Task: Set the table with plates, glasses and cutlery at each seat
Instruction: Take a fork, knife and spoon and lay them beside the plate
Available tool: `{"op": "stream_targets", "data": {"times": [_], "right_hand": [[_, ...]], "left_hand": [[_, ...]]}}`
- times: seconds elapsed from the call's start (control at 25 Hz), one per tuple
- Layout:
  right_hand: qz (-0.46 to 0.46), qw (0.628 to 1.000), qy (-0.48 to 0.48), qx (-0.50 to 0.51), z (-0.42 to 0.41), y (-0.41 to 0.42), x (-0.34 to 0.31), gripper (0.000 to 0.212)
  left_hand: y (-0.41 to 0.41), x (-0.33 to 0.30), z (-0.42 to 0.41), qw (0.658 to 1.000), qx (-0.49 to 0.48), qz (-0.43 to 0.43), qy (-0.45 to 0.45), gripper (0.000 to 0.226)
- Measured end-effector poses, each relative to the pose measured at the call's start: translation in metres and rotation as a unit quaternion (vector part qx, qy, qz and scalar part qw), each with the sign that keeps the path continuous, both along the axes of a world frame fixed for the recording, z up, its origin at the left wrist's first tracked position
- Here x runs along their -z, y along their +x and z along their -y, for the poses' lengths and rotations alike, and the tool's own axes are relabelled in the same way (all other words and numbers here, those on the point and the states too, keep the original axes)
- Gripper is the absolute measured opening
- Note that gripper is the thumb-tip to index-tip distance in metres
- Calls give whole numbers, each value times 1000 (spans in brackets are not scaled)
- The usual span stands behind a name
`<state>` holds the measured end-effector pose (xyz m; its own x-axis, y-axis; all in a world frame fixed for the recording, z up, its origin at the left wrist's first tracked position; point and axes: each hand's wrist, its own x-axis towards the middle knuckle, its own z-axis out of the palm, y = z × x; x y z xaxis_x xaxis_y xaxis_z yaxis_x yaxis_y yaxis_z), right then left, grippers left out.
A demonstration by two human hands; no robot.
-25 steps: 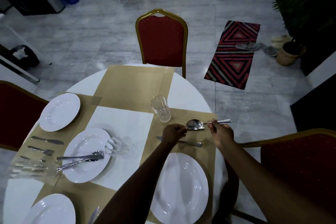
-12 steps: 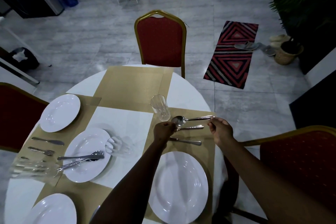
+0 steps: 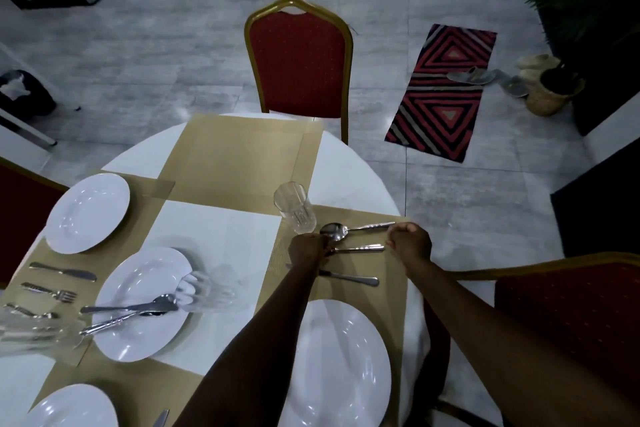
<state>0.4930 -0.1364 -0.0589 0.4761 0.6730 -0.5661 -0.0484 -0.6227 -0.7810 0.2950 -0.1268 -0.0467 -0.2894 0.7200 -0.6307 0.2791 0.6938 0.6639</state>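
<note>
Both hands at the far end of the right-side placemat, lining up cutlery above the plate.

Left hand point(image 3: 307, 248): fingers curled at the bowl end of the spoon point(image 3: 349, 230) and the head of the fork point(image 3: 360, 248); can't tell which it actually grips. Right hand point(image 3: 410, 242): loose fist at the handle ends, touching or just off the spoon tip, grip unclear. Spoon, fork, knife point(image 3: 346, 277) lie roughly parallel on the placemat point(image 3: 394, 291), knife nearest the plate point(image 3: 341, 364). Glass point(image 3: 295, 206) upright just left of the spoon bowl. Bench point(image 3: 214, 246) also carries another plate point(image 3: 142, 302) with loose cutlery on it.
</note>
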Motion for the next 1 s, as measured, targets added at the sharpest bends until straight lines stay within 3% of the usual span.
{"op": "stream_targets", "data": {"times": [0.16,0.28,0.44,0.52,0.6,0.64,0.8,1.0], "right_hand": [[99,988,10,-117,2,2,12,12],[193,958,57,-204,12,1,6,21],[302,875,156,-344,47,1,-7,24],[361,801,191,-438,74,0,-9,33],[400,712,225,-531,98,1,10,41],[401,695,205,-560,106,1,16,42],[389,668,93,-627,120,-4,5,53],[427,634,85,-640,130,0,0,52]], "left_hand": [[-4,-1,-6,978,130,-162,-15,29],[-4,-4,-7,956,184,-227,-12,30],[-7,-16,7,968,105,-219,54,27],[-20,-25,26,964,135,-213,87,19],[-46,-20,50,938,206,-248,126,29],[-61,-10,61,920,250,-268,137,39],[-95,11,84,816,481,-303,104,53],[-101,6,89,760,557,-321,99,55]]}}
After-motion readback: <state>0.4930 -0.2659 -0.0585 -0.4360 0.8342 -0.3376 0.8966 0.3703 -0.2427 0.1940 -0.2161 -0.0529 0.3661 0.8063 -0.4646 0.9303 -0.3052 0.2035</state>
